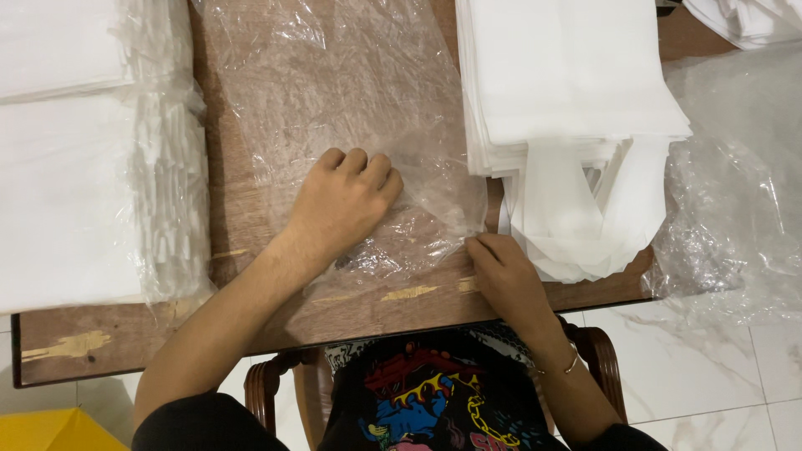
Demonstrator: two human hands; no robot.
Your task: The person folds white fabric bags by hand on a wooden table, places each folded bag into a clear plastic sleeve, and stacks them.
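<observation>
Hands (347,205) pinch clear plastic bag (351,92).

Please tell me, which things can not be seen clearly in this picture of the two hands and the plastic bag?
Head view only:
- Left hand: fingertips curled under, hidden by the knuckles.
- Right hand: its grip on the clear plastic bag is covered by its own fingers.
- White bag stack: cut off by the top edge.

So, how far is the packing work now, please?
Done, apparently: white stacks at the left already sit in clear wrap. In hand: the left hand presses an empty clear bag flat while the right hand pinches its edge. Left: the unwrapped pile of white bags at the right.
</observation>
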